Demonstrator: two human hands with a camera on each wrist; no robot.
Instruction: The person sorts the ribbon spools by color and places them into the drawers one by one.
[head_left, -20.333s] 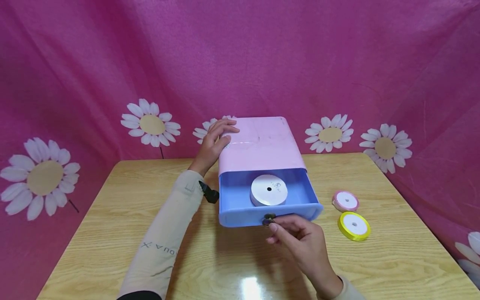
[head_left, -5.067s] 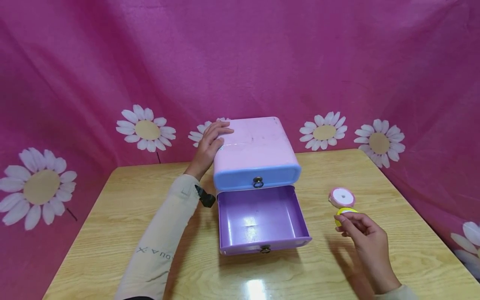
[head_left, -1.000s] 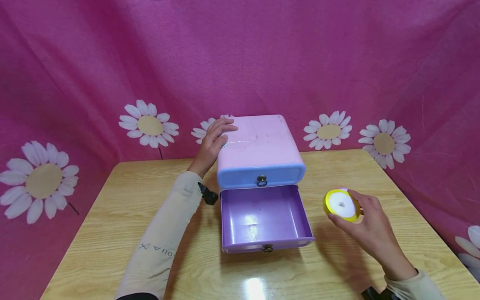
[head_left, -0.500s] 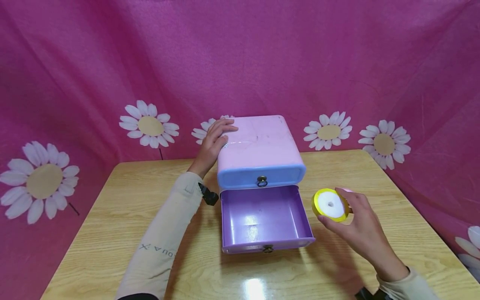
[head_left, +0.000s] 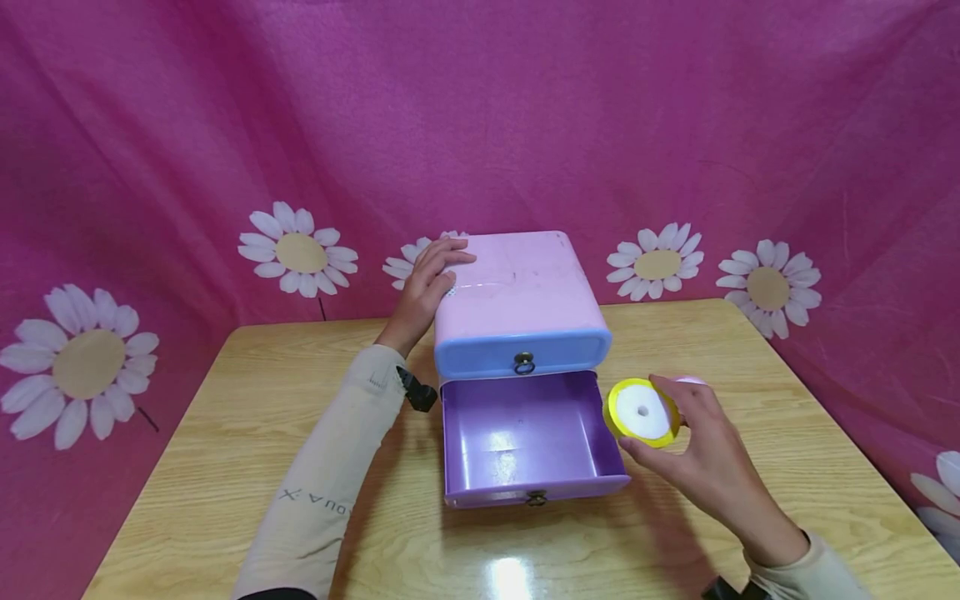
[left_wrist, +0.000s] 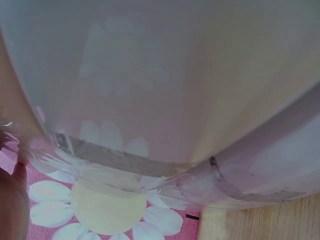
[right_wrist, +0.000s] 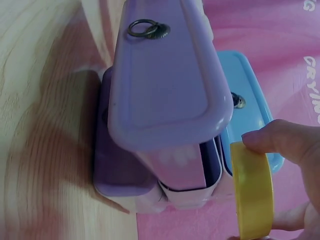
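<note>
My right hand point(head_left: 705, 458) pinches a roll of yellow ribbon point(head_left: 641, 411) between thumb and fingers, in the air just right of the pulled-out purple drawer point(head_left: 517, 433). No object shows inside that drawer. In the right wrist view the yellow roll point(right_wrist: 253, 192) is edge-on near the drawer's front point(right_wrist: 165, 85). My left hand point(head_left: 422, 292) rests on the top left edge of the pink drawer cabinet point(head_left: 525, 283). Above the purple drawer, the blue drawer point(head_left: 480, 357) is closed. The left wrist view holds mostly the cabinet's glossy side point(left_wrist: 140, 75).
A pink ribbon roll point(head_left: 692, 380) lies on the wooden table point(head_left: 300, 375), mostly hidden behind my right hand. Below the open drawer sits a darker purple one point(right_wrist: 120, 170), closed. A magenta flowered cloth point(head_left: 480, 125) hangs behind the table.
Earlier the blue drawer stood open with a white ribbon roll inside; it is now closed and the purple one open. My right hand has lifted the yellow roll and moved left. My left hand stays put.
</note>
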